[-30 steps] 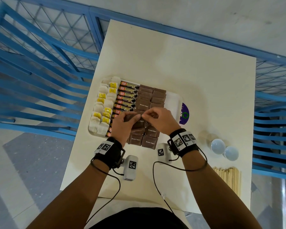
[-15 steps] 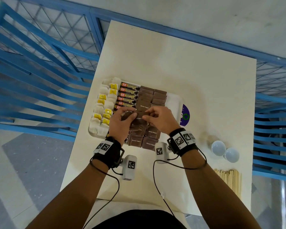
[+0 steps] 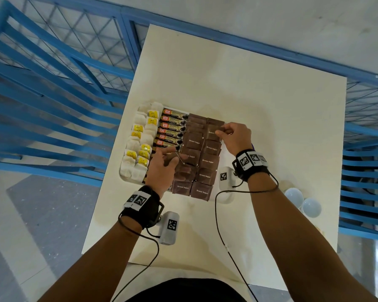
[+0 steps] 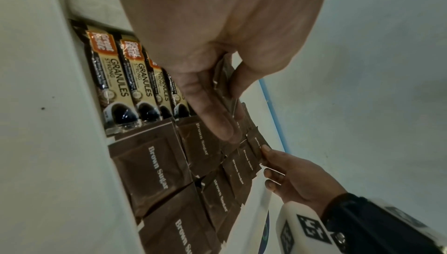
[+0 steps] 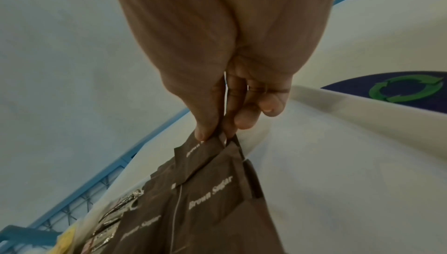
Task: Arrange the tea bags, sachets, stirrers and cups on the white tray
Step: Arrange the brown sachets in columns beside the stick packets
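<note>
The white tray [image 3: 122,175] holds tea bags [image 3: 138,144] on its left, a column of coffee granule sachets [image 3: 171,129], and two columns of brown sugar sachets [image 3: 207,162]. My left hand [image 3: 172,155] hovers over the near left of the brown columns. In the left wrist view this left hand [image 4: 227,93] pinches a small stack of brown sachets [image 4: 223,78] between thumb and fingers. Farther right, my right hand [image 3: 219,132] pinches the corner of one brown sugar sachet [image 5: 205,155] at the far end of the right column. Two white cups [image 3: 302,201] stand upside down on the table.
The tray sits at the left side of a cream table [image 3: 260,94]. Blue railings [image 3: 52,88] run along the left and right. A purple disc with a green recycling mark [image 5: 406,88] lies just right of the tray. The table's far half is bare.
My hands were together over the middle of the brown sachets. The right hand has moved away to the far right column with one sachet, while the left hand keeps its stack.
</note>
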